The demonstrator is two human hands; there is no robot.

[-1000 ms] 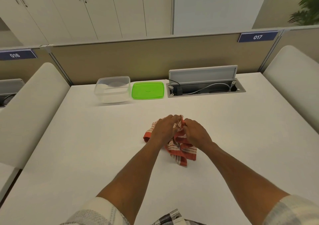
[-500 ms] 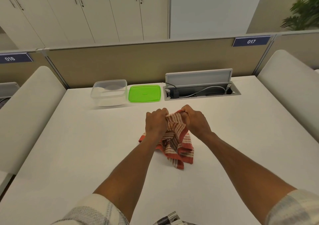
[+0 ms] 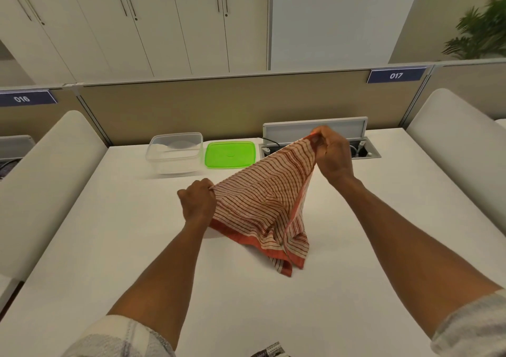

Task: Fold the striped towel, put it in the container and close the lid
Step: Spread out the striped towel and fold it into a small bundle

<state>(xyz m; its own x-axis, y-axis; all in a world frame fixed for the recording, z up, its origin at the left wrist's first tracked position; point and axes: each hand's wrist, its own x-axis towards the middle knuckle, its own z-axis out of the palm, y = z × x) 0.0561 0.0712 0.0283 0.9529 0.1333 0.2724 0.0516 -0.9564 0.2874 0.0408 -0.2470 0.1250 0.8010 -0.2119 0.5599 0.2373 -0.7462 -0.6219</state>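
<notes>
- Red-striped cloth towel held up over the middle of the white table, lower corners drooping onto the surface
- left hand low, fingers curled tight, pinching the near-left corner
- right hand higher and further back, fingers pinching the far-right corner
- top edge taut between the hands; long axis runs diagonally from lower left up to upper right, rest hangs in a point toward the person
- step looks like: shaking out/spreading before the first fold, nothing folded yet
- next move likely needs: level both corners, lay the towel flat, then bring edges together; bunched bottom part needs smoothing
- clear container open at the back of the table, green lid flat just beside it on its right, both well apart from the towel
- packing and closing not yet started
</notes>
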